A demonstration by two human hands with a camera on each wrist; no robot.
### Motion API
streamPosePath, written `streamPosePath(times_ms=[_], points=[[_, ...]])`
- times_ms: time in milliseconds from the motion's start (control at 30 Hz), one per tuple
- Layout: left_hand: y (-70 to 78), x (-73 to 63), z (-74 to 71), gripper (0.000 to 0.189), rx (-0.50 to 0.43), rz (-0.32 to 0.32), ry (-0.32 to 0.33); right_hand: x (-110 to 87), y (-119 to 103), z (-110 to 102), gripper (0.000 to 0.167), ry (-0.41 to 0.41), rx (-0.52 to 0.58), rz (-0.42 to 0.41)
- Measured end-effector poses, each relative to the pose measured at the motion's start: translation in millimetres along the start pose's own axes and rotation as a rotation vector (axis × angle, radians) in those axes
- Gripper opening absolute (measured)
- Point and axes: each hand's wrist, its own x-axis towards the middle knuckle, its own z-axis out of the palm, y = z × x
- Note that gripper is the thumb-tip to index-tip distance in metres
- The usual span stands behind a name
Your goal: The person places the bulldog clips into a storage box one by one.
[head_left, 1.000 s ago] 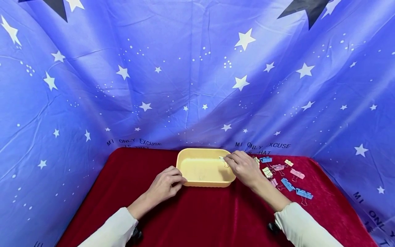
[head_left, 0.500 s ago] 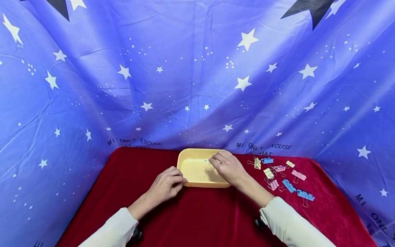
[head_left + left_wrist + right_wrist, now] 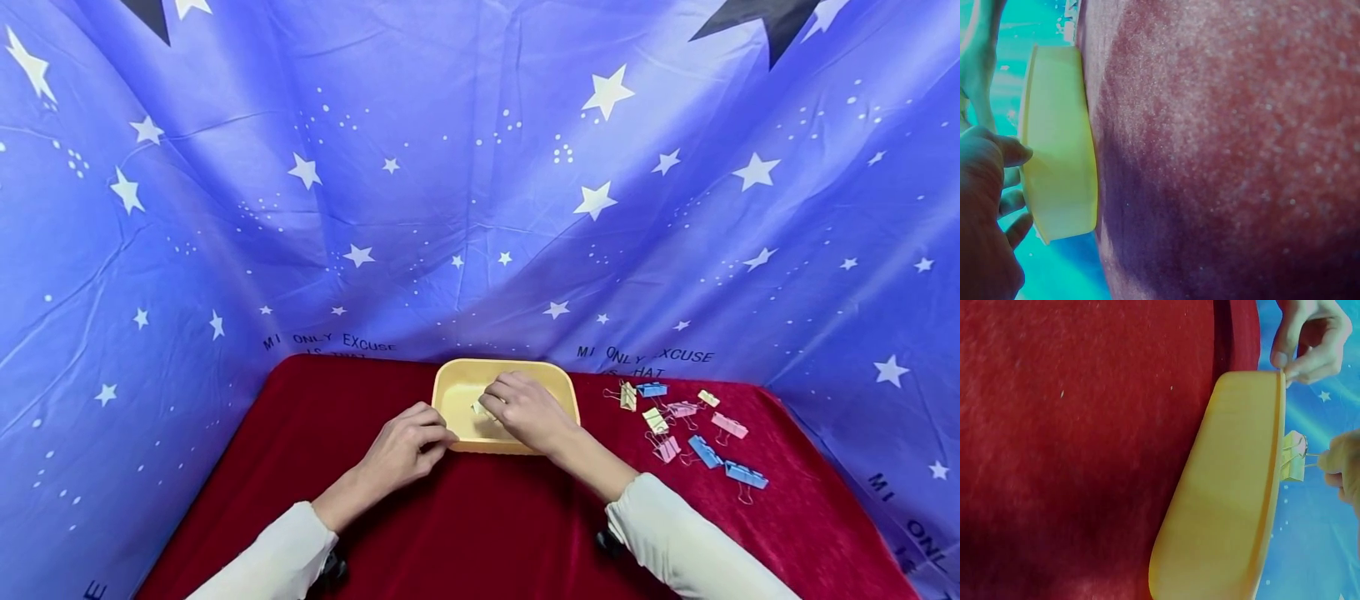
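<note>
Yellow binder clip (image 3: 1294,469): in the air over the yellow tray (image 3: 491,447), held by the right hand (image 3: 528,412). Fingers pinch it by the wire handles; its body points down toward the inside of the tray. The right wrist view puts it right at the rim line; contact with the tray floor cannot be told.

Change over the last second: the right hand travels from the tray's right edge leftward, and the clip now sits left of the tray's middle, nearer the front wall. Left hand (image 3: 408,442) keeps its place at the near left corner, thumb and fingers pinching the rim; the tray shows no clear shift.

Loose clips (image 3: 705,452) on the red-covered desk (image 3: 450,533), right of the tray: nine in blue, pink and yellow, same layout as half a second ago.

Judgement: the sideways carry looks nearly done, with the steadying grip sound. Release not yet made; the clip remains pinched.
</note>
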Motion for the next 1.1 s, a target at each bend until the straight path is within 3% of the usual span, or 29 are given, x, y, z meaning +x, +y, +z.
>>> streamPosePath(times_ms=[333, 767, 1100], points=[[1.7, 1.5, 0.9, 0.022, 0.003, -0.002, -0.005, 10.1, -12, 10, 0.007, -0.022, 0.018, -0.042], [1.0, 1.5, 0.1, 0.023, 0.009, -0.007, 0.001, 9.3, -18, 9, 0.012, -0.122, 0.048, 0.001], [2.9, 0.5, -0.6, 0.024, 0.013, -0.022, -0.003, -12.0, -8, -5, 0.019, -0.044, 0.073, 0.067]])
